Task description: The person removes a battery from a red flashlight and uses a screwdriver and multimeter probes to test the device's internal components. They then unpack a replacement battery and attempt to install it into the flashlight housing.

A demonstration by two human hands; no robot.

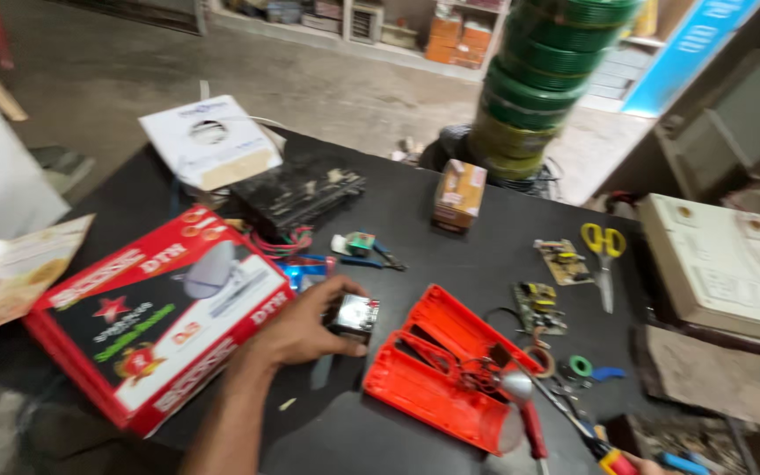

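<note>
Room: workshop or shop, concrete floor, shelves with boxes at the back, stack of green and yellow wire coils (545,79) past the far edge of the desk.
Desk: black desk (415,198), cluttered with parts and tools.
Thing in hand: small dark block-like component (353,316) with a shiny pale top, resting on the desk just left of the open red plastic housing (437,369).
Handling: looks rigid and compact, likely a bit dense; judged not fragile as a whole, but the top face or any terminals could bend. Smooth sides may slip. Best taken across two opposite side walls, not by the top.
Left hand: left hand (310,321) reaches in from bottom centre, forearm angled up and right, wrist low to the desk, palm turned toward the component.
Left grip: fingers curled round the component, thumb on the far upper edge, pinching it on its sides; it sits on the desk, not lifted.
Right hand: only a sliver of the right hand (639,464) shows at the bottom edge, by a red-and-yellow tool handle (613,457); cannot tell how its grip stands.
Nearby left: red and white printed carton (156,317) touching the forearm side.
Nearby right: two small circuit boards (538,303), yellow-handled scissors (604,251), green tape roll (580,365).
Farther back: small brown box (459,193), white flat box (208,141), black flat device (296,193).
</note>
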